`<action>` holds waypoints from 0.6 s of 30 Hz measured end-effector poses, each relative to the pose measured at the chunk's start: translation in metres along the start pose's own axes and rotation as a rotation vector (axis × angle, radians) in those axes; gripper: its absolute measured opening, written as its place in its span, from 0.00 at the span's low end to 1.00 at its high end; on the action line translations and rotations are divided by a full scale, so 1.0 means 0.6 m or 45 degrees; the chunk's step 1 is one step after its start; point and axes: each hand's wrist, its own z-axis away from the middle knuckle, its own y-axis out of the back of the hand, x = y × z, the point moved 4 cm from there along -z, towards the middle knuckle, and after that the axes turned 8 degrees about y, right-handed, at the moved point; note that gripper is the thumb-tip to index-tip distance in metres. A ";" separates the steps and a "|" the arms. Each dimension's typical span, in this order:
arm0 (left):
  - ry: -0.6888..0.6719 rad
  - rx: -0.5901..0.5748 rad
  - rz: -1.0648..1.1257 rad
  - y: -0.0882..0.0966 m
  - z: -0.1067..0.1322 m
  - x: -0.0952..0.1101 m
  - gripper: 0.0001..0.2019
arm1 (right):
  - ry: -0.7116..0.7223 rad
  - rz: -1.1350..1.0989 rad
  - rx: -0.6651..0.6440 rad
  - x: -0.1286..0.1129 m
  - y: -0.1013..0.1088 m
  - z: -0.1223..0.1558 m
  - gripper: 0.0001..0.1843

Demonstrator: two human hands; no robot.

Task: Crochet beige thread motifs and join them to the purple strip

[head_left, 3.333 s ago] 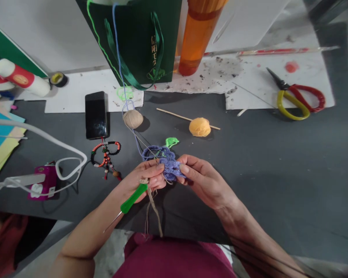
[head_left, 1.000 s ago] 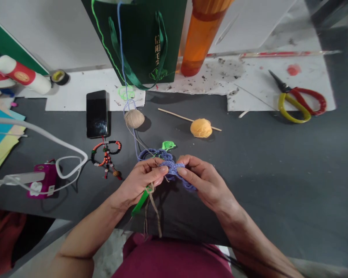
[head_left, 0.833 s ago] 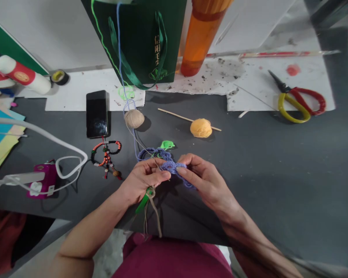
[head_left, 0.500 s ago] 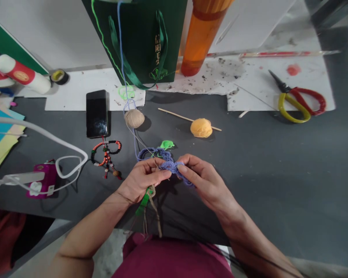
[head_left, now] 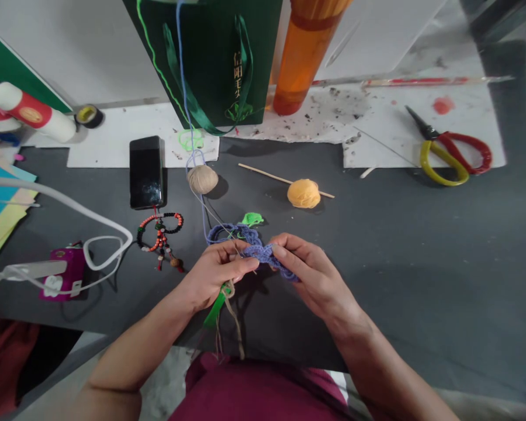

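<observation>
A purple-blue crocheted strip [head_left: 259, 252] is pinched between both hands near the table's front edge. My left hand [head_left: 221, 270] is closed on its left end; a thin needle or hook also seems to lie in these fingers, too small to name surely. Below the left palm hang a green band [head_left: 215, 309] and beige yarn strands [head_left: 235, 318]. My right hand [head_left: 309, 272] grips the strip's right part between thumb and index finger. More of the strip curls on the table behind the fingers, beside a bit of green crochet [head_left: 252, 219]. Blue yarn [head_left: 183, 76] runs up from it.
Beyond the hands lie a beige yarn ball [head_left: 203, 179], a yellow yarn ball [head_left: 304, 193] and a thin stick [head_left: 263, 172]. Scissors [head_left: 445, 158] rest far right. A phone [head_left: 146, 172], beaded string [head_left: 160, 234] and white cable [head_left: 92, 210] are left. A green bag [head_left: 210, 58] and orange bottle [head_left: 307, 52] stand behind.
My right thumb has shifted slightly to the right along the crocheted strip, showing more of it between the hands. My left hand has hardly moved.
</observation>
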 end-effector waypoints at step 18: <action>-0.028 -0.023 0.060 -0.004 0.001 0.007 0.25 | -0.008 0.055 0.048 0.002 0.006 0.001 0.27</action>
